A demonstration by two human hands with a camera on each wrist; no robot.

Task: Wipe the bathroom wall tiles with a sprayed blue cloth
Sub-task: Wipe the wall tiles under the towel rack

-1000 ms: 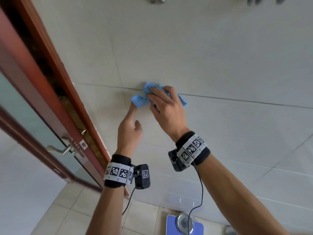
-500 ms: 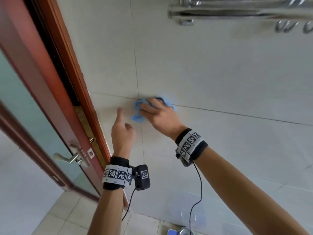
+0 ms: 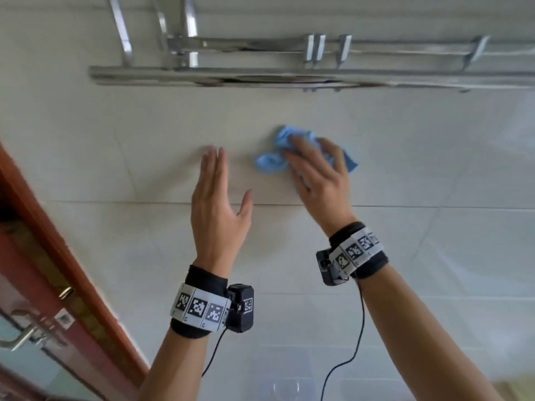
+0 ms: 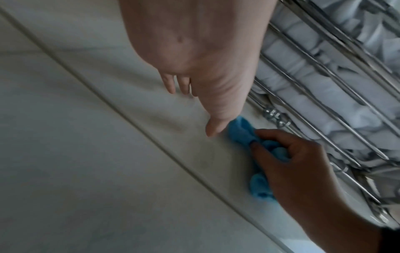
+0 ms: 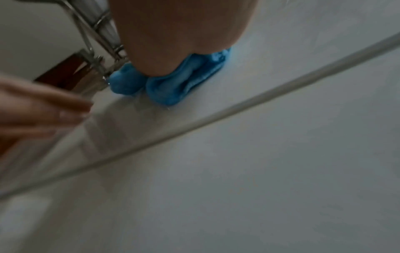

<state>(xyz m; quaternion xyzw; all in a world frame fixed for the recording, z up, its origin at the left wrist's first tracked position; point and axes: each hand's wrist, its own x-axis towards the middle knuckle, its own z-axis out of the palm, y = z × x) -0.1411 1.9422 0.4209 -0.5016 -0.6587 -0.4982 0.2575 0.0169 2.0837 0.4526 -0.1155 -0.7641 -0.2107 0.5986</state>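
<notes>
Both hands have climbed from the tile seam by the door frame point(image 3: 58, 256), so the right hand point(image 3: 318, 180) now presses the bunched blue cloth point(image 3: 275, 160) against the wall tile point(image 3: 419, 157) under the metal towel rack point(image 3: 260, 73), while the left hand point(image 3: 217, 204), fingers straight and holding nothing, lies beside the cloth.

We see a chrome towel rack point(image 3: 289, 73) across the top of the head frame, hooks point(image 3: 314, 50) hanging off its rear bar. In the left wrist view, folded white fabric point(image 4: 324, 82) lies on the rack's bars, upper right of frame. Red-brown wooden door frame point(image 3: 58, 256) runs diagonally at the left edge of the head frame; metal lever handle point(image 3: 20, 334) at lower left, blurred. Frosted glass door panel point(image 3: 17, 371) below the handle.
</notes>
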